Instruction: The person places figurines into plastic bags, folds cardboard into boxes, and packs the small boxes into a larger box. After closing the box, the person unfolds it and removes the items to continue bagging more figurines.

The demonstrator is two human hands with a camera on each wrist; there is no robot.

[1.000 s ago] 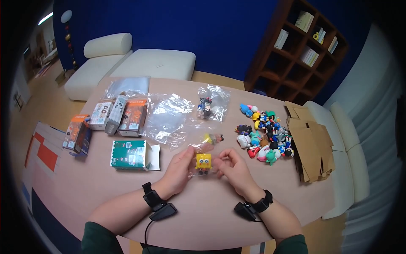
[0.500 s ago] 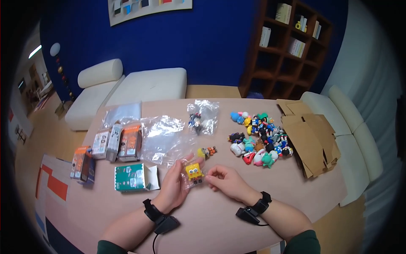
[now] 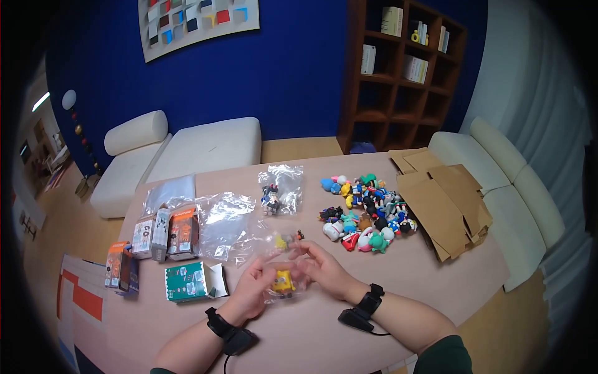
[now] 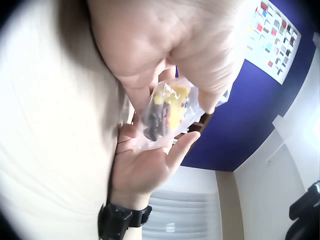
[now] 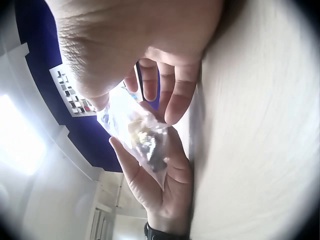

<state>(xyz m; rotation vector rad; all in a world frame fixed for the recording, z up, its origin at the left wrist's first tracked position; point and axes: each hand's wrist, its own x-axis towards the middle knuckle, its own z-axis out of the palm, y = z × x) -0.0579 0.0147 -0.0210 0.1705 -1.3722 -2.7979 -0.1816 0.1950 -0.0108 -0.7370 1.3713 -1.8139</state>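
Note:
A clear plastic bag [image 4: 187, 117] with a yellow square cartoon figure [image 3: 283, 281] inside is between my two hands, low over the table. My left hand [image 3: 252, 288] grips the bag from the left, thumb on one side and fingers on the other in the left wrist view. At its upper right, my right hand [image 3: 324, 272] holds the bag's edge between thumb and fingers. The figure's dark legs [image 4: 155, 122] point toward the bag's lower end. Just beyond my hands, a second figure with a yellow top [image 3: 283, 241] lies on the table, partly hidden by plastic.
Left of my hands stand a green box [image 3: 185, 282] with its flap open and several orange and white boxes [image 3: 182, 234]. Flat plastic bags [image 3: 227, 221] lie behind them. A bagged figure [image 3: 271, 198], a pile of figures [image 3: 367, 215] and flattened cardboard [image 3: 442, 209] are farther off.
The head view has shifted. My right hand has moved from beside the figure to the bag's upper edge. My left thumb has come over the bag, and the figure is now partly covered.

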